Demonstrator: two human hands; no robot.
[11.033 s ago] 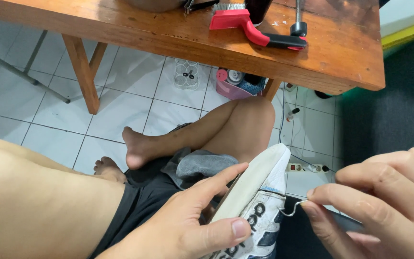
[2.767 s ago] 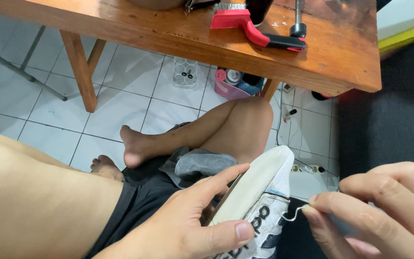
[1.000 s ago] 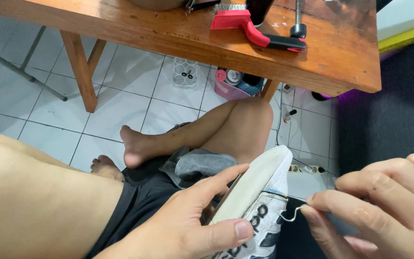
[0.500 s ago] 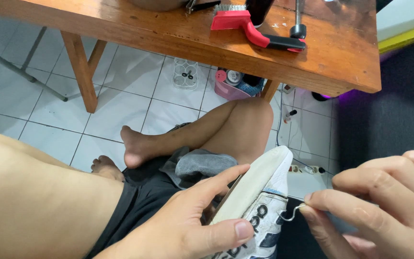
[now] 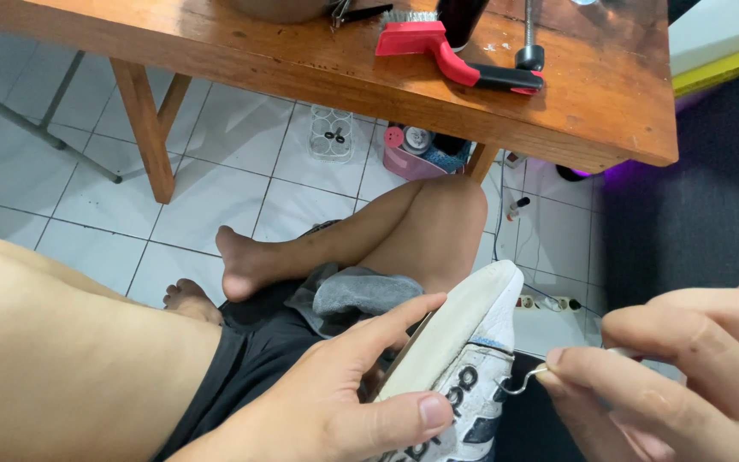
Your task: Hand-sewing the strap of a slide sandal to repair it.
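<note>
left hand (image 5: 335,402): wrapped round the white sneaker (image 5: 459,359), sole side up, propped on my lap, thumb across the side

right hand (image 5: 686,376): fingertips pinched tight on a little hooked awl (image 5: 528,381)

hook tip: right at the shoe's side edge, just beside the eyelets

progress: can't make out any stitching or thread yet, so looks like most of the edge is still to go

table (image 5: 558,120): red clamp (image 5: 455,56) sitting unused

Left hand (image 5: 335,402) low centre, palm half-open, index extended, thumb pressed flat in a clamp. Right hand (image 5: 686,376) at right edge, fingers (image 5: 609,372) curled, tips pinched tight together.
</note>
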